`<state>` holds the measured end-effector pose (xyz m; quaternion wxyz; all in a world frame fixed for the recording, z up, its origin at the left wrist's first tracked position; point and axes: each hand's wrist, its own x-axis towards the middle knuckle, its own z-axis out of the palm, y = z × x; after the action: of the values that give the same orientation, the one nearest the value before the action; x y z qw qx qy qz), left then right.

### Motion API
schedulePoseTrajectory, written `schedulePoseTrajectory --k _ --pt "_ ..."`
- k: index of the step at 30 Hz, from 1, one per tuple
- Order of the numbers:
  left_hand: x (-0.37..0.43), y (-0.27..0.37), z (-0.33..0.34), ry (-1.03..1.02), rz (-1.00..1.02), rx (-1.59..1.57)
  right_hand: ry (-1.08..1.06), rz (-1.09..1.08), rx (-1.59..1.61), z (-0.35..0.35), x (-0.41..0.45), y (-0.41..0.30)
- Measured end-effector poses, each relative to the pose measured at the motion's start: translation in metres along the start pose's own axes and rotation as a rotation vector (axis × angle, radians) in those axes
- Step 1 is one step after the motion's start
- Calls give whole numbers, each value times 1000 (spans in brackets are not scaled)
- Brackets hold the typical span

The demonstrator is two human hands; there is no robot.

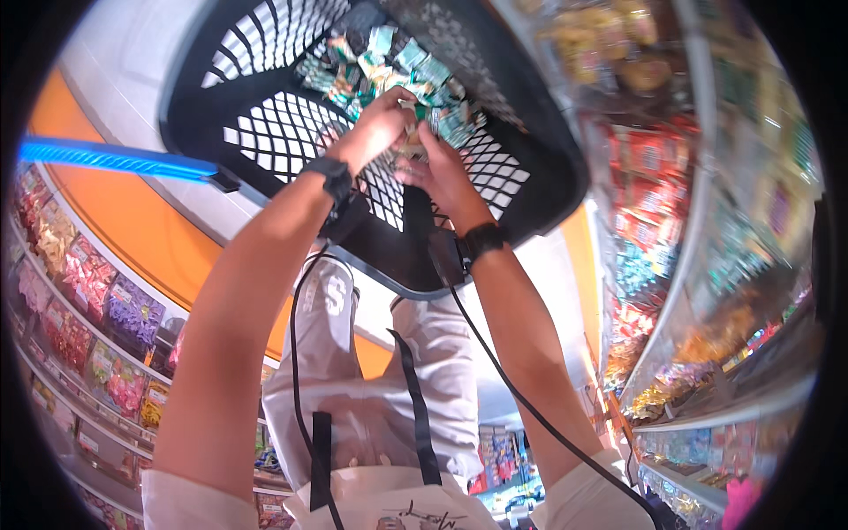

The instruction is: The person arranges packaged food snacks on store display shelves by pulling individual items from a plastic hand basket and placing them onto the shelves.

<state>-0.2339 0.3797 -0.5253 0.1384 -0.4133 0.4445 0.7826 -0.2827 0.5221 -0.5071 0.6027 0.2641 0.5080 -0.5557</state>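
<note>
A black plastic shopping basket (540, 175) with lattice walls stands in front of my legs. Small green and clear wrapped packets (381, 73) lie heaped at its far end. My left hand (387, 119) is inside the basket at the near edge of the heap, its fingers curled; blur hides whether a packet is between them. Close beside it, my right hand (434, 165) has thumb and fingers apart, with nothing clearly held. Both wrists wear black bands, the left one (331, 179) and the right one (482, 244), each with a black cable near it.
A blue bar (119, 159) with a black end reaches toward the basket's left side. Shelves of colourful wrapped sweets (136, 308) curve along the left. Bins of red packets (646, 172) and clear-sided shelving (748, 218) stand close on the right. A black cable (536, 411) crosses my right arm.
</note>
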Motion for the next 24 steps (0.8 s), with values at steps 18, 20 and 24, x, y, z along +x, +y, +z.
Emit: schedulePoseTrajectory --k 18,20,24 --pt "-363 220 245 -85 435 26 -199 -640 -641 -4 -492 -178" --pt "-384 220 260 -65 513 144 -178 -661 -681 -16 -511 -177" --pt "-403 223 281 -92 631 188 -172 -780 -765 -30 -536 -173"
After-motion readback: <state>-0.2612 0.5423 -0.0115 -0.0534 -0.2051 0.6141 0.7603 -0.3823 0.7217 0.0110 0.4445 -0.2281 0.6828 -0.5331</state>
